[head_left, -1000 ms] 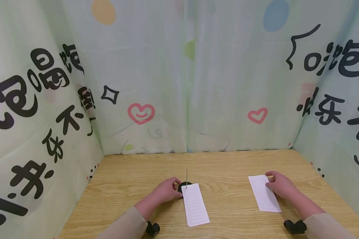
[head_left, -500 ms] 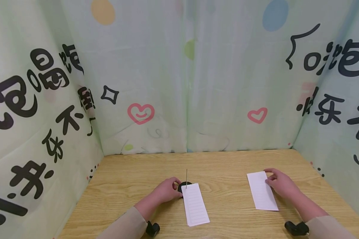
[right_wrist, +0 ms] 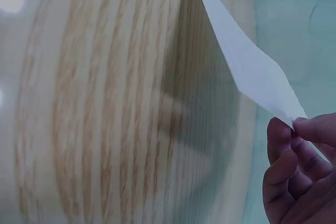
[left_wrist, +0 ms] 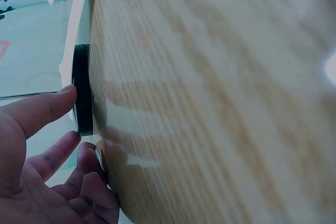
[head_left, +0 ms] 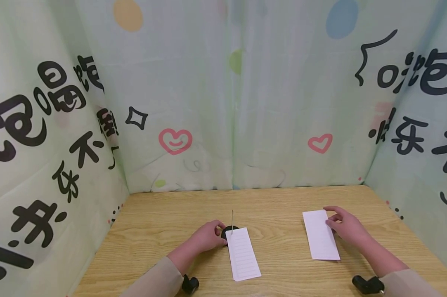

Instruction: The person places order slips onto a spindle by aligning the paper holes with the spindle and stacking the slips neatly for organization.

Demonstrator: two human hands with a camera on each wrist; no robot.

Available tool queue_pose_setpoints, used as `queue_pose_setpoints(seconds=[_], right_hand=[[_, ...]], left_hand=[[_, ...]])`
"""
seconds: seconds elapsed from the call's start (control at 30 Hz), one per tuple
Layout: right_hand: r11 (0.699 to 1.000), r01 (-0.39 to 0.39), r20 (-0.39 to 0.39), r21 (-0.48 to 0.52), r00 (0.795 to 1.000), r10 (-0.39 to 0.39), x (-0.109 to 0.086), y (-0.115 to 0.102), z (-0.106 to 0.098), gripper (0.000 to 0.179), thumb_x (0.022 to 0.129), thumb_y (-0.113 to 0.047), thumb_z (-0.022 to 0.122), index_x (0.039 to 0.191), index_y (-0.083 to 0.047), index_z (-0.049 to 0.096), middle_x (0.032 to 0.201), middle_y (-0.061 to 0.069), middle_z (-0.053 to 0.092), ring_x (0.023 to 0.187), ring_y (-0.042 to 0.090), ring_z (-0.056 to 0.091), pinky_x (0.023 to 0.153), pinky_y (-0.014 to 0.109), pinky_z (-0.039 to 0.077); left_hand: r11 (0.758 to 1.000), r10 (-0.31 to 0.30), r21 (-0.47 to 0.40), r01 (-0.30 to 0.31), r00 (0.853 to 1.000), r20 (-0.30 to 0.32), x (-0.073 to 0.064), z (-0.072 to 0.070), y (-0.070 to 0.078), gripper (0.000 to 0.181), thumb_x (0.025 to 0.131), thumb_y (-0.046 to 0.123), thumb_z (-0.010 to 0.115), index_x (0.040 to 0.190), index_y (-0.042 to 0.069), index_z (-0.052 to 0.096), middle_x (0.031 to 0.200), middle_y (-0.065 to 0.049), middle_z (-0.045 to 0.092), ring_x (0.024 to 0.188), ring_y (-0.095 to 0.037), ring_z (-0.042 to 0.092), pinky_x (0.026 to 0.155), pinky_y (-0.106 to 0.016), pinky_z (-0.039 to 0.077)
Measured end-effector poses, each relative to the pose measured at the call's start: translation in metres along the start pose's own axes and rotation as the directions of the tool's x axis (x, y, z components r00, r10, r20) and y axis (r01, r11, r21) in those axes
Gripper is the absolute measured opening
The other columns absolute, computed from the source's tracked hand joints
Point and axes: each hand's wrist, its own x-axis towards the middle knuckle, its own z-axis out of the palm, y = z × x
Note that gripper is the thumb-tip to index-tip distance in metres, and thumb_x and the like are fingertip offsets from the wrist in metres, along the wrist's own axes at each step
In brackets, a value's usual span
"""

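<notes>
A bill spike stands on the table with a round black base [head_left: 224,233] and a thin upright needle [head_left: 232,218]. Lined paper slips [head_left: 244,255] lie over the base with the needle through their top end. My left hand [head_left: 208,236] holds the base at its left side; in the left wrist view the thumb presses on top of the black disc [left_wrist: 83,93] and a finger touches its edge. On the right, my right hand [head_left: 345,225] pinches the edge of a white paper slip [head_left: 319,236]. In the right wrist view that slip [right_wrist: 252,69] hangs tilted above the table, casting a shadow.
The wooden table [head_left: 164,218] is enclosed by pale printed curtains [head_left: 275,103] at the back and both sides. Black wrist mounts [head_left: 368,284] sit at both sleeves. A stretch of tabletop lies between the two slips.
My right hand has moved slightly left and away from me, carrying the paper slip up off its earlier position. The left hand and the bill spike have stayed still.
</notes>
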Motion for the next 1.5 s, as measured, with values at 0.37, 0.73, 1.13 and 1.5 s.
queue_pose_setpoints(seconds=[0.37,0.73,1.13,1.5], right_hand=[[0.998,0.002,-0.008,0.066,1.0,-0.001,-0.007,-0.02,0.001,0.047,0.1,-0.008,0.055,0.142,0.003,0.039,0.101,0.016,0.062,0.076,0.025,0.057,0.057,0.03,0.046],[0.987,0.018,0.004,0.159,1.0,-0.019,-0.006,-0.034,0.009,0.048,0.1,-0.006,0.056,0.144,0.001,0.039,0.101,0.015,0.062,0.072,0.025,0.059,0.055,0.03,0.046],[0.959,0.07,0.023,0.274,0.997,-0.079,-0.005,-0.058,0.025,0.048,0.099,-0.003,0.056,0.144,0.001,0.04,0.095,0.014,0.06,0.072,0.025,0.057,0.056,0.032,0.047],[0.95,0.077,0.019,0.302,0.996,-0.087,-0.002,-0.073,0.037,0.048,0.099,-0.004,0.057,0.144,-0.001,0.041,0.098,0.015,0.06,0.072,0.023,0.059,0.057,0.033,0.048]], left_hand=[[1.0,-0.002,0.001,0.002,1.0,0.0,-0.002,-0.002,0.002,0.04,0.082,0.016,0.082,0.116,0.011,0.062,0.091,-0.006,0.053,0.083,-0.024,0.05,0.075,-0.041,0.044],[1.0,0.012,0.001,-0.012,1.0,-0.001,-0.002,-0.001,0.001,0.039,0.082,0.015,0.081,0.115,0.011,0.061,0.091,-0.006,0.053,0.082,-0.024,0.05,0.074,-0.04,0.043],[1.0,0.015,-0.007,-0.015,1.0,0.006,-0.003,-0.002,0.002,0.039,0.082,0.015,0.081,0.116,0.01,0.061,0.09,-0.006,0.052,0.082,-0.024,0.05,0.073,-0.04,0.042],[1.0,0.007,-0.012,-0.007,1.0,0.002,-0.001,0.0,-0.001,0.04,0.082,0.015,0.082,0.116,0.011,0.061,0.091,-0.006,0.053,0.083,-0.024,0.051,0.074,-0.04,0.043]])
